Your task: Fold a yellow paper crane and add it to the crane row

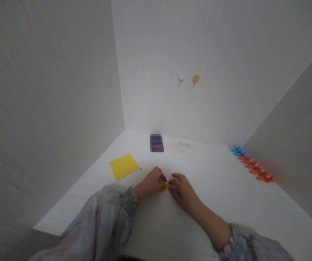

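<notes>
Head view shows both hands meeting low in the middle of the worktop (226, 203), with a small yellow paper (166, 187) between them. The left hand (150, 182) has its grip closed on the paper's left end, fingertips curled down over it. The right hand (184, 193) pinches the right end, thumb and forefinger drawn tight. The paper rests on or just above the surface; I cannot tell which.

Risks, as I judge them: the paper is tiny and thin, and the two pinches sit very close together, so uneven pull from either side could twist it, crease it off-line or tear it. Fingers cover most of it, so an edge drifting out of line would be hard to notice. The loose left sleeve (109, 214) lies on the near edge, and a sweep of that forearm could nudge the flat yellow sheet (124, 166) lying near the worktop's left edge.

Only a narrow bright yellow sliver of the paper shows, slanting down to the left. It looks stiff and compact rather than flat, perhaps layered, though its exact shape is hidden. Blue folds (236, 150) and orange folds (256, 169) line the right wall, well apart.
</notes>
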`<state>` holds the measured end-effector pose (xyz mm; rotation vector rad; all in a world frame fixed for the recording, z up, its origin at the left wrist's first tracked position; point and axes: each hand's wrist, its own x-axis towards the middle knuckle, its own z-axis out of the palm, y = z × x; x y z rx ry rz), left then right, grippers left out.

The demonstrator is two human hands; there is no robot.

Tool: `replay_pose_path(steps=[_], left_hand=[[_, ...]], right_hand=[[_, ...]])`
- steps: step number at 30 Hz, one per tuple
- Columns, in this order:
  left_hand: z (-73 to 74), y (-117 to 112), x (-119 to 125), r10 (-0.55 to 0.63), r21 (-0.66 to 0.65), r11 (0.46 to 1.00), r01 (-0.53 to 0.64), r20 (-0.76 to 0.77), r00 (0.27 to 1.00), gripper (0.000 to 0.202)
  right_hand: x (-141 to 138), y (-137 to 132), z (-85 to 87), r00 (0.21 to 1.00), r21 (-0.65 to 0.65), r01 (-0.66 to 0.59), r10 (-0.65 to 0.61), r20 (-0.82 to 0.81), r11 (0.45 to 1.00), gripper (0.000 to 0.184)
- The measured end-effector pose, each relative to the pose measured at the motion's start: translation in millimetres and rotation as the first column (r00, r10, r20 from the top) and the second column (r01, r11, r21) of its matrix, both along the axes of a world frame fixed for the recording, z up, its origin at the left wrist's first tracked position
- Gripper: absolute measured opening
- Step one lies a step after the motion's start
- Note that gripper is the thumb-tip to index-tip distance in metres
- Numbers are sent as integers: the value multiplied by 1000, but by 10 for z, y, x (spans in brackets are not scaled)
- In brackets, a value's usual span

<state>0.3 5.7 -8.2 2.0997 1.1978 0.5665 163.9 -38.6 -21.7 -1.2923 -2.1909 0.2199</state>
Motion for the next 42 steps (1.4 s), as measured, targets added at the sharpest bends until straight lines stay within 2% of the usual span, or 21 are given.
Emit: replay_pose_path(steps=[5, 9, 12, 16, 18, 20, 24, 26, 27, 30, 33, 39, 42], left_hand=[[-56, -1, 18, -10, 14, 1000, 10, 3, 1000, 16], [6, -52, 26, -43, 43, 998, 42, 20, 999, 14], [76, -93, 23, -70, 24, 997, 69, 66, 995, 14], [75, -94, 28, -88, -92, 989, 112, 229, 969, 11], [45, -75, 39, -57, -181, 975, 128, 352, 934, 14], [26, -60, 50, 3, -287, 946, 154, 480, 877, 18], [61, -66, 57, 146, -450, 857, 253, 682, 716, 21], [97, -83, 52, 225, -504, 809, 302, 740, 634, 20], [113, -92, 49, 257, -528, 782, 331, 757, 600, 20], [143, -117, 44, 306, -571, 705, 421, 780, 546, 19], [154, -133, 50, 299, -574, 682, 453, 785, 543, 19], [150, -139, 64, 273, -567, 722, 397, 761, 589, 19], [128, -130, 62, 235, -540, 762, 356, 744, 625, 17]], right_hand=[[-14, 8, 33, 999, -79, 34, -36, -29, 996, 11], [-20, -19, 67, 993, -115, 105, -111, -47, 988, 10], [2, -22, 59, 984, -172, 57, -85, -159, 984, 13], [39, 5, 50, 933, -203, 15, -87, -351, 979, 14], [50, 20, 68, 885, -219, 11, -112, -452, 976, 14], [49, 27, 100, 803, -257, -24, -134, -581, 966, 17], [6, 13, 163, 547, -298, -209, -141, -825, 931, 37], [-23, -2, 180, 464, -291, -313, -121, -877, 904, 41], [-35, -8, 186, 448, -288, -349, -111, -887, 892, 38], [-52, -25, 198, 477, -297, -369, -95, -874, 881, 20], [-45, -36, 207, 523, -312, -349, -93, -847, 884, 15], [-28, -37, 201, 544, -319, -311, -107, -832, 895, 18], [-32, -36, 205, 540, -319, -306, -112, -834, 897, 17]])
